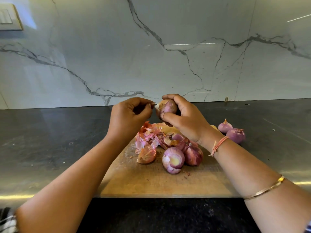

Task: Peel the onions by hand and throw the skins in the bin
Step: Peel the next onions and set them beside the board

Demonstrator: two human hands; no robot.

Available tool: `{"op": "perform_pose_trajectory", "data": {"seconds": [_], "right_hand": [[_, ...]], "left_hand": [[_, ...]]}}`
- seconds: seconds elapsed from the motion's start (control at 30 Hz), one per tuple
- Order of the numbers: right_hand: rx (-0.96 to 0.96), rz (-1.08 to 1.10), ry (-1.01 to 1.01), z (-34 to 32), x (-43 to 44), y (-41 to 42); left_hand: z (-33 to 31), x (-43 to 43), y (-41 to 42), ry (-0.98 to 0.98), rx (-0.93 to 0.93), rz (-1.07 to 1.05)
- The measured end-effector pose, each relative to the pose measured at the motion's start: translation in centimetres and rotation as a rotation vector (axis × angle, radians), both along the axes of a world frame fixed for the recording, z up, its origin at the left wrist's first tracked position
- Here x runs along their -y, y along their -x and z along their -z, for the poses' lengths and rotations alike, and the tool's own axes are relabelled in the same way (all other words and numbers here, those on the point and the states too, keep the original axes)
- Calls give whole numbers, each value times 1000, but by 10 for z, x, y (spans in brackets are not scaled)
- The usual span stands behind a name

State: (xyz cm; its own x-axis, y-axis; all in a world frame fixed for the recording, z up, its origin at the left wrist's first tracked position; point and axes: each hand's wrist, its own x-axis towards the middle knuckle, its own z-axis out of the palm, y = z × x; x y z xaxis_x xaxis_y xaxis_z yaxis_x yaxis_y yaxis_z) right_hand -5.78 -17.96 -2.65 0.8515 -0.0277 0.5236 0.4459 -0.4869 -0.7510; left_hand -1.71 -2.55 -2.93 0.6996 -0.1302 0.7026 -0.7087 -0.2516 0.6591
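Head view: right hand (183,118) is raised above the cutting board (159,182), fingers and thumb curled round a half-peeled onion (166,107). Left hand (130,113) is just beside it, fingers bent in, thumb and forefinger pinching a shred of skin (152,103) at the onion's tip. Pile of loose skins (149,137) lies on the board's far part, other onions (173,159) touching it. Two purple onions (236,135) sit on the dark counter (50,140), right of the board.
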Motion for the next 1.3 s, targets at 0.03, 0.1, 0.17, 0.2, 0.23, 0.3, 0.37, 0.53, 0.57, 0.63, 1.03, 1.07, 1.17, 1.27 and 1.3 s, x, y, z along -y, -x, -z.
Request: {"op": "perform_pose_trajectory", "data": {"seconds": [0.03, 0.1, 0.17, 0.2, 0.23, 0.3, 0.37, 0.53, 0.57, 0.63, 1.03, 1.07, 1.17, 1.27, 1.3], "right_hand": [[7, 2, 1, 0, 0, 0], [29, 9, 21, 0, -1, -1], [55, 16, 70, 1, -2, -1], [62, 18, 84, 2, -2, -1], [62, 19, 77, 2, -1, -1], [38, 9, 8, 1, -1, -2], [-8, -16, -94, 0, -2, -2], [-160, -226, -428, -3, 0, -5], [-183, -272, -486, -4, 0, -4], [-212, -334, -551, -6, 2, -2], [-315, -446, -829, -10, 9, -4], [-316, -429, -830, -10, 10, -5], [-334, -391, -804, -9, 10, -6], [-327, -397, -774, -7, 9, -6], [-323, -395, -765, -7, 9, -7]], "left_hand": [[0, 0, 2, 13, -23, 29], [0, 2, 5, 10, -63, 91], [1, 4, 7, -14, -82, 135], [1, 5, 8, -16, -87, 142], [1, 6, 7, -9, -89, 140], [1, 6, 7, 24, -78, 112], [1, 5, 6, 63, -67, 83], [0, 4, 3, 113, -65, 53], [0, 3, 3, 122, -70, 50], [0, 2, 1, 140, -85, 36], [3, -1, -7, -83, -154, -145], [3, -1, -5, -110, -142, -144], [1, 1, 1, -177, -111, -108], [0, 2, 5, -188, -89, -56], [-1, 2, 6, -166, -76, -39]]}}
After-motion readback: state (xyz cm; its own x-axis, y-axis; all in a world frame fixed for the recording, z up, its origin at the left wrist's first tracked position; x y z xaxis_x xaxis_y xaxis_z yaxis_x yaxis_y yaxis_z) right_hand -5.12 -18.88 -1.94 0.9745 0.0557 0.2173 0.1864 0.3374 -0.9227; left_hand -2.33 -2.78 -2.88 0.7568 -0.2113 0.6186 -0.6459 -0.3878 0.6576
